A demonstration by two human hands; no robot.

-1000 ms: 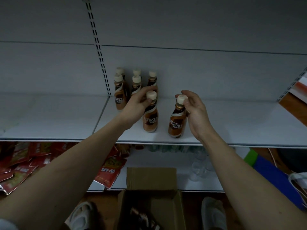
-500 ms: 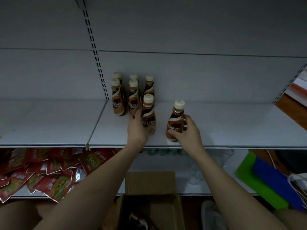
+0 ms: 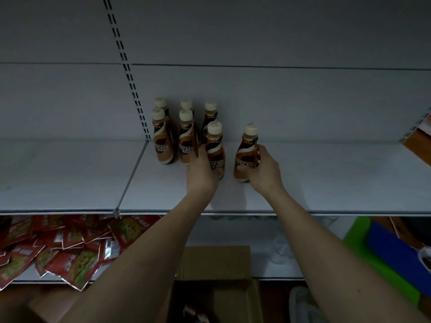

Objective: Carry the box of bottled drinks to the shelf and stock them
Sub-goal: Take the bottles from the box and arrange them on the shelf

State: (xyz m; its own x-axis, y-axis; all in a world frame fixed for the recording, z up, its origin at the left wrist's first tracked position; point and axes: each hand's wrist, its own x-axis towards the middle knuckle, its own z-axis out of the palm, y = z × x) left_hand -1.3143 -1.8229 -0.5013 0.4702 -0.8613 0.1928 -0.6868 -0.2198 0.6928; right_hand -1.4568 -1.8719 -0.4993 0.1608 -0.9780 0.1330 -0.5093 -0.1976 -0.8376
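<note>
Several brown coffee bottles with cream caps (image 3: 163,141) stand grouped at the back of the white shelf (image 3: 326,183). My left hand (image 3: 201,173) wraps the lower body of one bottle (image 3: 215,148) just in front of that group. My right hand (image 3: 264,170) grips another bottle (image 3: 247,152) standing apart to the right. Both bottles stand upright on the shelf. The open cardboard box (image 3: 217,290) sits below, at the bottom of the view, with a dark bottle partly visible inside.
Red snack packets (image 3: 65,248) are heaped on the lower shelf at left. Green and blue items (image 3: 382,252) lie at lower right. An orange box (image 3: 419,141) juts in at the right edge. A slotted upright (image 3: 127,73) runs up the back wall.
Both hands slid down from the bottle caps to the bottle bodies. The left bottle now stands closer to the back group, and the right bottle stands upright rather than tilted.
</note>
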